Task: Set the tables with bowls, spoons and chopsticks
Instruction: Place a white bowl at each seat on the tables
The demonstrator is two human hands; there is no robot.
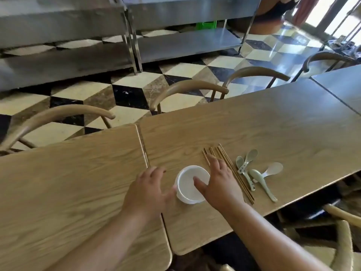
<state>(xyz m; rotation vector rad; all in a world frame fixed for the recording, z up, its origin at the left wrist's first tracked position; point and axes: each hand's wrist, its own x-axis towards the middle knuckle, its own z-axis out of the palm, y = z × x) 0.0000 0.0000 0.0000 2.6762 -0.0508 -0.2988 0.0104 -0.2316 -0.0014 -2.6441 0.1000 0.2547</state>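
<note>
The white bowl (188,181) stands near the front edge of the wooden table (273,124), just right of the seam with the neighbouring table (68,182). It may be several bowls nested together; the blur leaves that unclear.

Taking the bowl as the dial's centre, the left hand (148,188) lies at nine o'clock, fingers loose and spread, its thumb against the bowl's outer wall. The right hand (218,182) sits at three o'clock, also spread, with its thumb over the rim and its fingers reaching out across the chopsticks (234,171). Neither hand looks closed round anything. The spoons (255,174) lie in a loose heap further out at three o'clock.

The step in hand seems to be placing the bowl. To do it well, cup the wall from both sides, lift it straight up so the right fingers don't scatter the chopsticks, and set it squarely before a chair (187,89) at twelve o'clock.
</note>
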